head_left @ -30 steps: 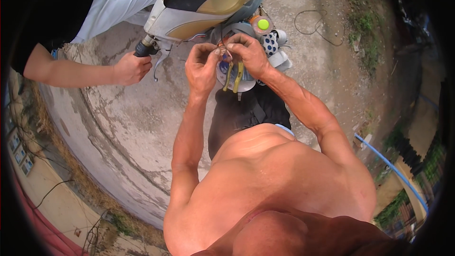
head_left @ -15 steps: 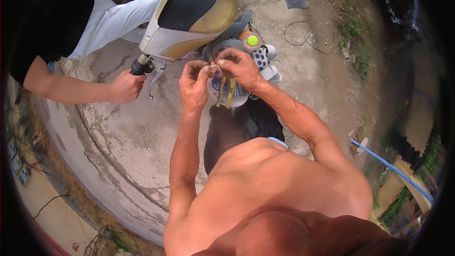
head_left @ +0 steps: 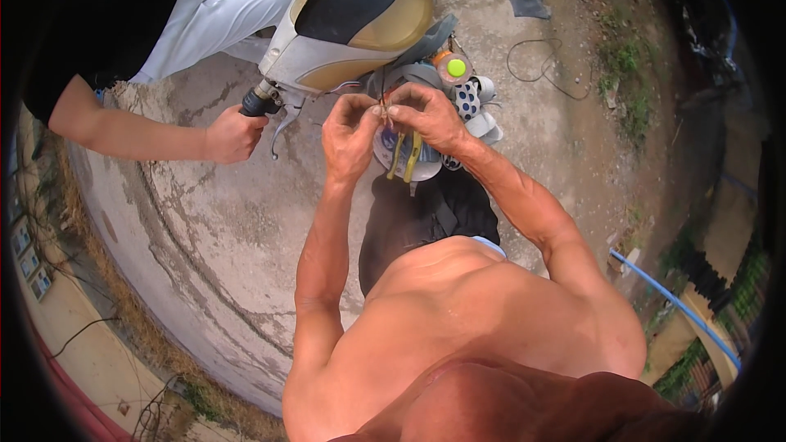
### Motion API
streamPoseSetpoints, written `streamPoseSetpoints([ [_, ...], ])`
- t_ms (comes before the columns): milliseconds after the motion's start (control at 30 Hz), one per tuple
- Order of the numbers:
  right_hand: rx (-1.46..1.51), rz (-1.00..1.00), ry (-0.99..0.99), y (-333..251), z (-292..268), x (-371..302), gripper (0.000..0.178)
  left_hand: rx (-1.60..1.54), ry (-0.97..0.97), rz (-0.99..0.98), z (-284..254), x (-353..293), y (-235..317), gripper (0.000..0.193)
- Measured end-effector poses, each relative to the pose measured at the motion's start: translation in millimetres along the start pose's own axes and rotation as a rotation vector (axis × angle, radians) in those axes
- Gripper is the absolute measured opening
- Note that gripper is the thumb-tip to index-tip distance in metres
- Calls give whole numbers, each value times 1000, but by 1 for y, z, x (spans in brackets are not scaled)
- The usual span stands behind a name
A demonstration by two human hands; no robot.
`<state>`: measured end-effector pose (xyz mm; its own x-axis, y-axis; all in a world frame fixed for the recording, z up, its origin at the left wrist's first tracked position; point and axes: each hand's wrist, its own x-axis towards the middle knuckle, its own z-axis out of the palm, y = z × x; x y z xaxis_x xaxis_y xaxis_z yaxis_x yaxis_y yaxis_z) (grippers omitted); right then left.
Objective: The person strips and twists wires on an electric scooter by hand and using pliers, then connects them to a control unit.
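Thin wires (head_left: 383, 98), reddish-brown and pale, run between my fingertips beside the front of a white and gold scooter (head_left: 391, 26). My left hand (head_left: 349, 139) pinches them between thumb and forefinger. From the other side my right hand (head_left: 431, 119) pinches them too, its fingertips touching or nearly touching the left ones. Fingers hide the exact ends of the wires. Just below my hands, yellow-handled pliers (head_left: 403, 157) rest over a round whitish thing (head_left: 426, 169), partly covered.
At the left another person's hand (head_left: 233, 135) grips the scooter's black handlebar grip (head_left: 260, 101), by the brake lever (head_left: 284, 127). A lidded container (head_left: 453, 68) and a dotted white item (head_left: 467, 101) lie right of my hands. A loose wire loop (head_left: 534, 74) lies on the concrete.
My hands have drawn closer together, and their fingertips now meet at the wires. The whole scene sits slightly farther right in the picture.
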<state>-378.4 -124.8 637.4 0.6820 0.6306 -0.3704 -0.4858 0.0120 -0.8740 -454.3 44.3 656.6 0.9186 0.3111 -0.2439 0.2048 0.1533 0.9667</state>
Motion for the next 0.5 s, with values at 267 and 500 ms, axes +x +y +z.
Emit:
streamPoseSetpoints([
  [267,317,38,112,6,-1,7,16,-135,-98,80,-2,-13,-11,9],
  [500,197,-9,131,3,0,3,19,42,-14,327,1,-13,-11,18],
])
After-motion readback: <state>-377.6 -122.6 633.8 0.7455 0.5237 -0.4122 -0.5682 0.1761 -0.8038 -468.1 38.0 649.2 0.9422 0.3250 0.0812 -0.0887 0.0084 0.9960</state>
